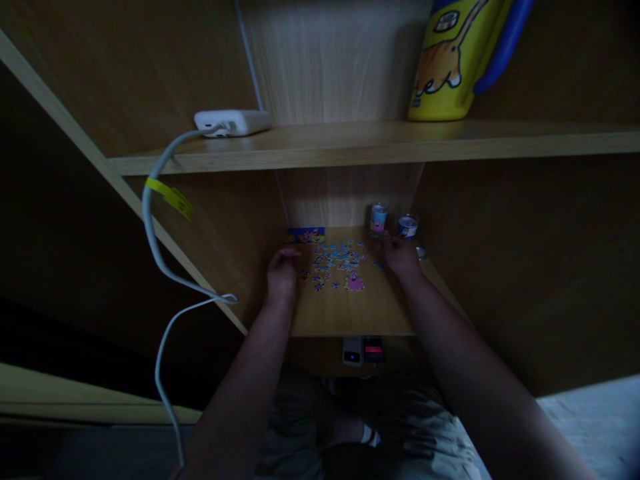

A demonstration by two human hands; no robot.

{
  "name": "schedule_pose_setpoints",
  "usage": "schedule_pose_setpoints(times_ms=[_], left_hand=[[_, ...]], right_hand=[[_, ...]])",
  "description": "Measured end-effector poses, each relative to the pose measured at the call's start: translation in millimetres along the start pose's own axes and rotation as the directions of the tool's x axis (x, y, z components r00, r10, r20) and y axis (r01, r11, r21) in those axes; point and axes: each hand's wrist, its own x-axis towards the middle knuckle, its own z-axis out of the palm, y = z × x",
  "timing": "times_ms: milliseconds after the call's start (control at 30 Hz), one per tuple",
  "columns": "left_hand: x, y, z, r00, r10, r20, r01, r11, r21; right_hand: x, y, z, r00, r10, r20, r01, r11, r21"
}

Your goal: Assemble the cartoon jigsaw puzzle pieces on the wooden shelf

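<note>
Small jigsaw puzzle pieces (333,256) lie scattered on the lower shelf board in dim light. Near the front of them is a pink joined patch of the puzzle (355,283). At the left edge of the pieces is my left hand (283,270), its fingers loosely stretched toward them, with nothing visible in it. My right hand (399,255) is to the right of the pieces, in front of two small printed cans. Its fingers are drawn together; whatever they hold, if anything, is too dark to make out. A blue picture card (306,235) lies at the back left.
One printed can (379,219) stands at the back, another can (408,227) right of it, with a round lid (421,253) nearby. Above, a shelf (340,150) carries a white power bank (234,123) with a hanging cable (150,227) and a yellow mug (445,73). Two devices (353,351) sit below.
</note>
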Motion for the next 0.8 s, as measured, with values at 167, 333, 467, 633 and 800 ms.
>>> schedule_pose_setpoints(times_ms=[167, 333, 467, 633, 800], left_hand=[[-9, -4, 3, 0.837, 0.261, 0.481, -0.453, 0.823, 0.343], [-15, -4, 4, 0.696, 0.295, 0.655, -0.649, 0.648, 0.399], [-17, -6, 3, 0.674, 0.279, 0.684, -0.675, 0.609, 0.417], [-19, -11, 8, 0.679, 0.236, 0.695, -0.654, 0.623, 0.428], [-19, -10, 11, 0.693, 0.253, 0.675, -0.638, 0.651, 0.411]], right_hand=[[0, 1, 0, 1.000, -0.006, -0.006, 0.006, 1.000, 0.000], [0, 3, 1, 1.000, -0.002, 0.007, 0.002, 1.000, -0.024], [0, 3, 2, 1.000, -0.017, 0.002, 0.017, 1.000, -0.018], [0, 2, 2, 0.999, -0.034, 0.012, 0.034, 0.999, -0.021], [0, 1, 0, 0.999, -0.031, 0.020, 0.031, 0.999, -0.016]])
